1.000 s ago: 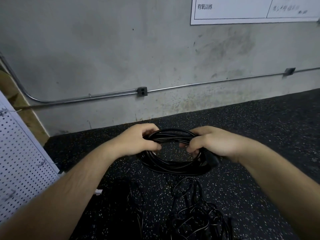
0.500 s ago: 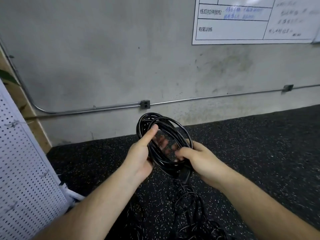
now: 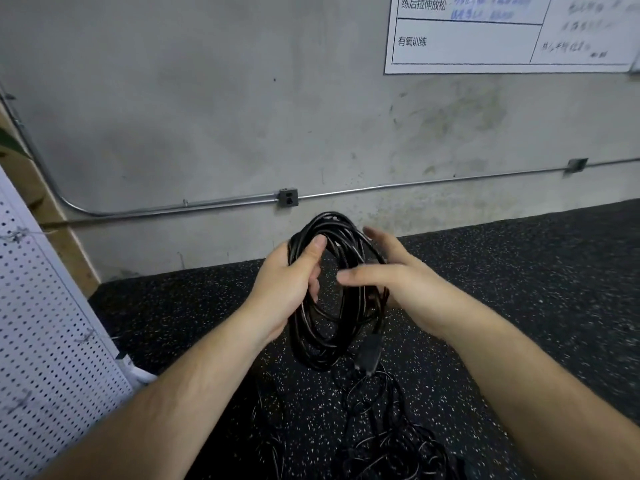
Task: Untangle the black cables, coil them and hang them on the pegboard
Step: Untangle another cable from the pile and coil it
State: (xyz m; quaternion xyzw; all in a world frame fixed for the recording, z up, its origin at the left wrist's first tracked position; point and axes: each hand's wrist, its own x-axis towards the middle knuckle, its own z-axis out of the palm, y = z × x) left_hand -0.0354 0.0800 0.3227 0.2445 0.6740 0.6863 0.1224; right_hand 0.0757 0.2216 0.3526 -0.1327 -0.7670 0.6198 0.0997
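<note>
Risk: the coil (image 3: pixel 311 344) has no tie round it, and only one hand holds it, so its rounds could slide and spring apart on the way to the pegboard (image 3: pixel 41 323)
Cause: the plug (image 3: pixel 369 355) dangles free at the coil's lower right, just above the loose cables (image 3: pixel 384 441) heaped at bottom centre of the frame, and could snag them
Coil: black, glossy, several uneven rounds, held upright at mid-frame, clear of the speckled floor (image 3: pixel 519 289)
Left hand (image 3: pixel 287 289): fingers curled through the loop, thumb laid up the front, gripping the coil's left side
Right hand (image 3: pixel 398 282): fingers straight and spread, holding nothing. It is just beside the coil's right edge, and it seems to brush the strands, though blur leaves that unsure
Pegboard: white, at the left edge of the frame, well apart from the coil
</note>
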